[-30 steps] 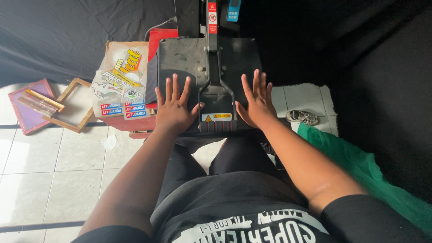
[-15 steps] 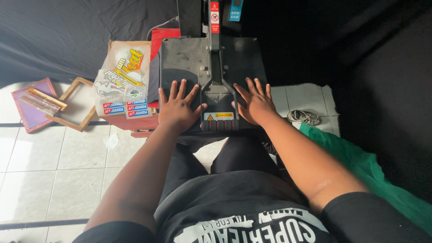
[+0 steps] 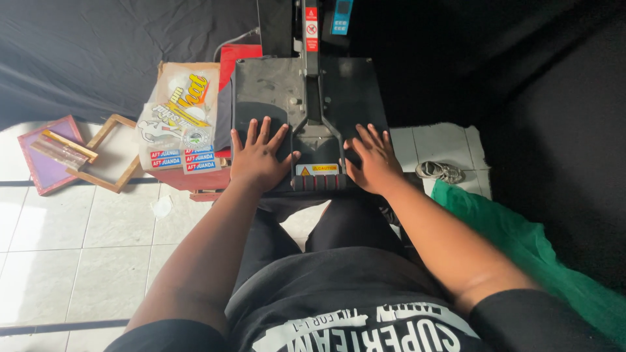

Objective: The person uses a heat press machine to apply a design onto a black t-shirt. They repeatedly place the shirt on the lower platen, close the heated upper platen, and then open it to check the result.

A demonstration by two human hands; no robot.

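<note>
Since a second ago both open palms have slid nearer, the left hand point(image 3: 261, 158) and right hand point(image 3: 373, 161) now flat, fingers spread, gripping nothing, beside the handle point(image 3: 317, 181) on the closed heat press point(image 3: 306, 98), suggesting sustained downward pressure.

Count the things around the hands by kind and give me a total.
Heat press: 1
Hands, left hand and right hand, flat on the press: 2
Wooden frames: 2
Printed sheets: 1 stack
Green cloth: 1
Total: 7
</note>
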